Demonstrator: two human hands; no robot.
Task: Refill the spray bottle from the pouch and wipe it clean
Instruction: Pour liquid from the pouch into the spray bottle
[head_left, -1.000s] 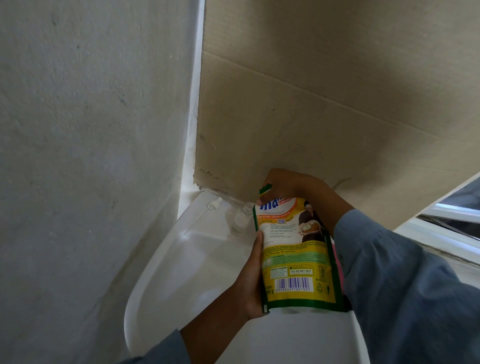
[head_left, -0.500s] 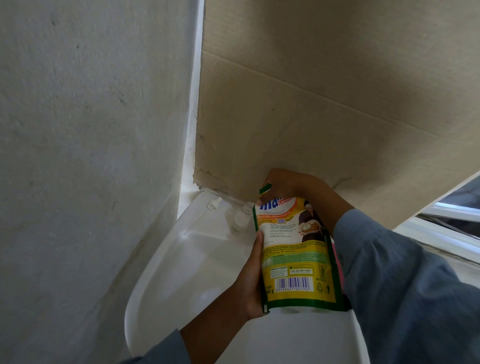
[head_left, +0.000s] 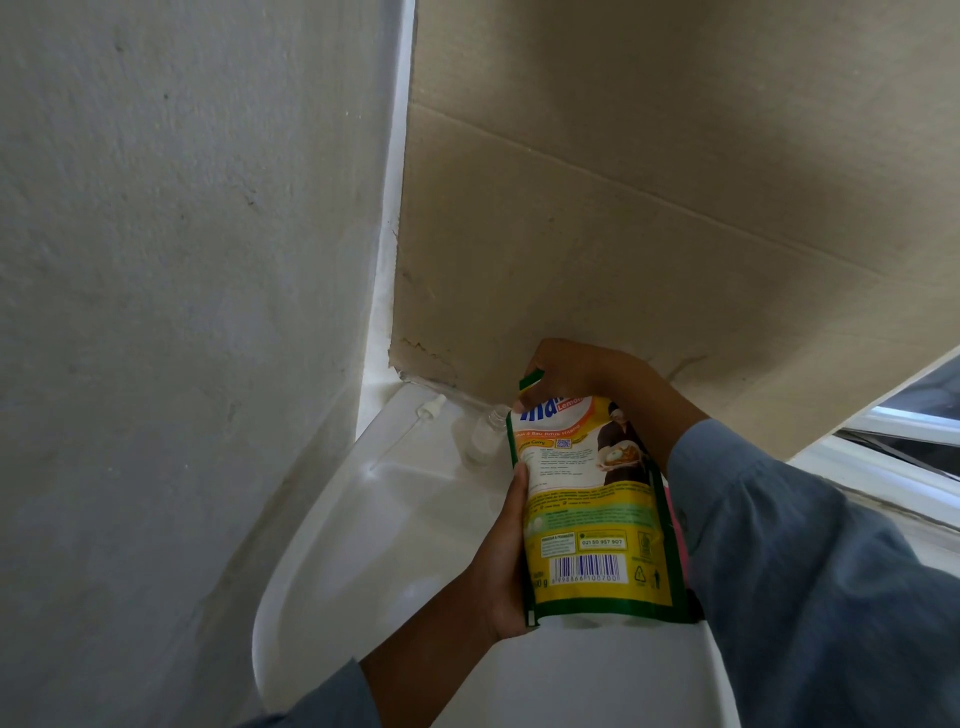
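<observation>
Now we grip pouch upright: left hand wrapped round side, right hand pinching top corner; open spray bottle just left of spout, left hand nearer.

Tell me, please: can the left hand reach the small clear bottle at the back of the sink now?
Probably not at once. The left hand is gripping the pouch, so it must let go first. The clear bottle stands just left of the pouch, with open sink before it.
</observation>
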